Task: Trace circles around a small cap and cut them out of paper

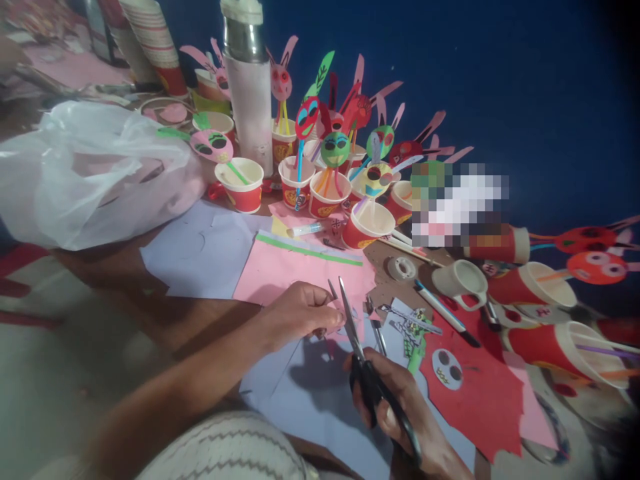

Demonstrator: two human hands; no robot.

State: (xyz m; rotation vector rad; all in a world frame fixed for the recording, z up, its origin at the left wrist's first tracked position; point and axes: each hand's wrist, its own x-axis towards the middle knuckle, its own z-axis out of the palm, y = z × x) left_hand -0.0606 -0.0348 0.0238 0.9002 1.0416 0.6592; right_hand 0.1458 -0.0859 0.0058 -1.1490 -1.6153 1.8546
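A pair of scissors (369, 387) is in the right hand (400, 400), the fingers wrapped round the black handles and the blades parted by a narrow gap. The blades point away from the person, just beside the left hand (303, 313), which pinches a small pink scrap (337, 305) between thumb and fingers; the scrap's shape is hard to make out.

Both hands are above a bluish sheet (320, 400). Beyond the left hand lies a pink sheet (300, 267) with a green strip (310, 248) along its far edge. To the right, a white paper face (447, 369) lies on red paper (480, 400), near a marker (447, 313), a white mug (460, 283) and a tape roll (401, 269).

Further out, red paper cups (330, 204) hold paper faces on coloured stems, around a tall bottle (249, 100). A white plastic bag (95, 173) sits at the left, and a dark blue wall (450, 67) stands behind.
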